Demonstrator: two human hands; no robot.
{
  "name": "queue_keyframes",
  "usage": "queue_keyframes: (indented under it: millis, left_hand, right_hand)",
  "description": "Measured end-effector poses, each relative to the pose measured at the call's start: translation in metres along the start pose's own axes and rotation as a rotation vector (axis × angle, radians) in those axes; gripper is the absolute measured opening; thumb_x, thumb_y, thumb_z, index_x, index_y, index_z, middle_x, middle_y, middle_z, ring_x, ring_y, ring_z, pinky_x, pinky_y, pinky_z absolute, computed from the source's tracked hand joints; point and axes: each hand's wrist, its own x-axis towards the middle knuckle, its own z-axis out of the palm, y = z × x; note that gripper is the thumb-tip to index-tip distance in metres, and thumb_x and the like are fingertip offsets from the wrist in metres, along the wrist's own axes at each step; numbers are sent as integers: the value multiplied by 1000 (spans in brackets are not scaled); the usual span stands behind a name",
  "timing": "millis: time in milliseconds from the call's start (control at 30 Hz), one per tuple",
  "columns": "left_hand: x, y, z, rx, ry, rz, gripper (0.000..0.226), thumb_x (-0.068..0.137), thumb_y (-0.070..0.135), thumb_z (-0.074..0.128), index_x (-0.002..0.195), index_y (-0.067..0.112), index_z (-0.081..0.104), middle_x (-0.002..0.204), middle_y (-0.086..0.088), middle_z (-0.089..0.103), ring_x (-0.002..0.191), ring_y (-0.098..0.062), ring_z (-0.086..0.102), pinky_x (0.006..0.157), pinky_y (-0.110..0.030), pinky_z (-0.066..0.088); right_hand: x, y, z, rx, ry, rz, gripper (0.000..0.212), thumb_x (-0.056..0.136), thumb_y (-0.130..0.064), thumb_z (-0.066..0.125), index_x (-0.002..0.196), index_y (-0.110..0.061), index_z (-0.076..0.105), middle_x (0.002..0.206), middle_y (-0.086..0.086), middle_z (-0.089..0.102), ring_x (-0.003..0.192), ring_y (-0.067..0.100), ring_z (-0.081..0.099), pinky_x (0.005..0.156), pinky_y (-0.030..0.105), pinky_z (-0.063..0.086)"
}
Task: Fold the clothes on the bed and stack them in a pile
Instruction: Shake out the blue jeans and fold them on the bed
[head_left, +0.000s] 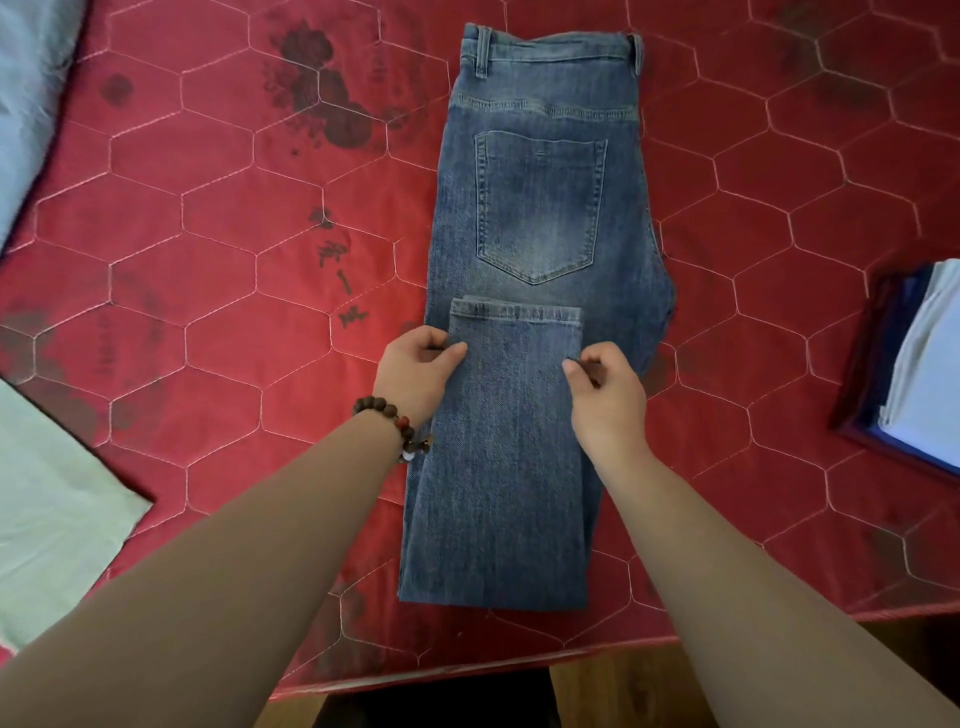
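Soft even daylight, faint shadows; edges bowed, corners perhaps slightly blurred.

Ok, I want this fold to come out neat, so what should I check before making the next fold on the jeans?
1. Jeans lie flat on the bed: ok.
2. Leg hem folded up, sitting square below the back pocket: ok.
3. Left hand grips the left edge of the folded legs: ok.
4. Right hand pinches the right edge: ok.
5. Pile on the right ready to take them: ok.
6. Layers underneath unwrinkled: cannot tell.
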Motion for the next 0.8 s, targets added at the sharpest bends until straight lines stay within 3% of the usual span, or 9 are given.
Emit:
queue_keyframes:
  millis: [100,267,367,433,467,567,700,800]
  left_hand:
    - [2,-3,-5,-67,-29,-18,10,90,25,67,88,15,68,87,-3,72,73,-13,67,62,-28,54]
    - [10,-1,-8,-77,18,53,11,84,25,74,74,26,69,64,18,68,58,8,61,49,-8,44]
    - [10,-1,-12,-34,32,73,6,88,27,70,84,22,69,69,15,67,60,6,61,54,-13,48]
    - [6,-2,-15,-88,-6,-58,17,94,33,60,96,17,65,85,2,69,71,-9,66,60,-23,54]
    - [2,-3,-18,-184,-48,-175,24,97,37,54,99,15,62,89,-5,70,72,-15,68,59,-27,55]
    - [-16,-11,-36,-349,-227,-519,51,99,53,38,97,7,60,75,-10,70,58,-20,68,51,-29,55]
    - [-51,-47,-56,-305,-478,-739,77,96,66,23,96,-1,63,81,-16,69,73,-29,68,72,-39,55]
    - [-77,-74,-59,-285,-573,-819,82,95,66,21,89,-2,64,78,-17,69,71,-29,68,74,-39,53]
  right_hand:
    - [5,-3,7,14,-3,40,8,95,-19,59,90,-13,55,75,-12,53,67,2,49,60,12,38]
    - [10,-3,9,115,28,44,6,95,-18,59,91,-18,54,77,-13,53,68,0,50,61,9,39]
    - [9,-3,10,152,-10,125,11,96,-27,59,101,-18,53,80,-12,53,69,1,51,56,9,39]
    - [8,-3,7,171,-51,249,27,95,-40,57,108,-17,52,88,-9,56,73,4,53,60,13,42]
    - [8,-3,4,177,-86,313,34,95,-47,54,108,-16,53,93,-4,59,78,9,57,68,19,46]
    - [-4,4,-8,221,-271,494,46,94,-59,44,105,-17,60,111,8,66,100,23,64,92,40,52]
    - [-46,26,-29,281,-489,641,52,93,-62,44,114,-19,62,106,3,71,96,20,69,78,34,55]
    - [-77,49,-42,273,-610,698,39,93,-52,54,113,-20,62,105,2,71,98,21,69,82,37,56]
